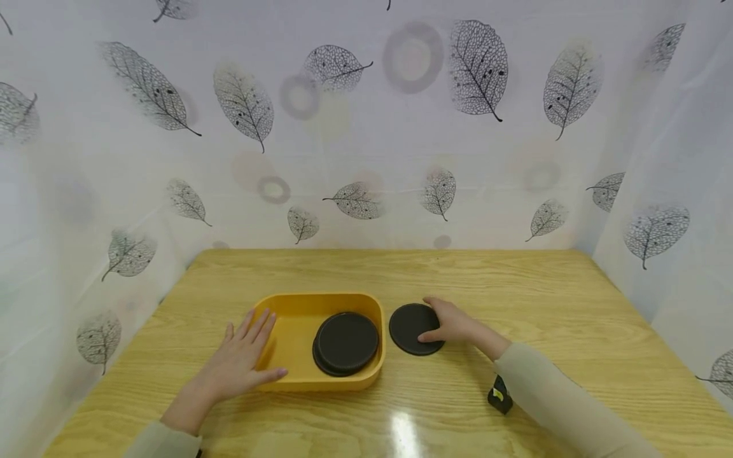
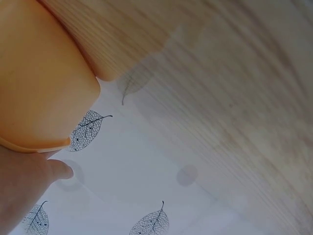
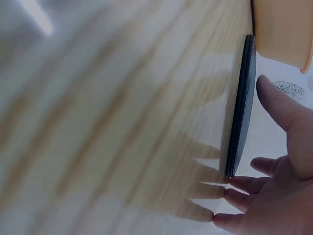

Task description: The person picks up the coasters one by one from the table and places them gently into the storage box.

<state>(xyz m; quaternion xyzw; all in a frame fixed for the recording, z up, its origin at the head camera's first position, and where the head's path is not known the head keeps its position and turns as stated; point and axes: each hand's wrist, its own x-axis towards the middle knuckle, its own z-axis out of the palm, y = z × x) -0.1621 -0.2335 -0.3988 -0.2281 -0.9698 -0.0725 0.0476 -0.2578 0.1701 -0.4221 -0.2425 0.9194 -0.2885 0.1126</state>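
Observation:
A yellow rectangular box (image 1: 292, 383) sits on the table with its opening upward. Inside it, at the right end, black round coasters (image 1: 347, 342) lie stacked, the upper one slightly offset. My left hand (image 1: 237, 359) rests over the box's left end, fingers straight and spread across the rim; the left wrist view catches part of that hand (image 2: 24, 183) beside the box wall (image 2: 44, 83). Right of the box lies a thin stack of black round coasters (image 1: 413, 329) with stitched edges. My right hand (image 1: 452, 321) spreads around its right side, thumb over the coasters (image 3: 240, 107), fingertips at the edge.
The wooden table (image 1: 487, 273) has rounded far corners. A white curtain printed with leaves (image 1: 366, 146) hangs behind it and along both sides. A small black device (image 1: 500, 395) shows beside my right sleeve.

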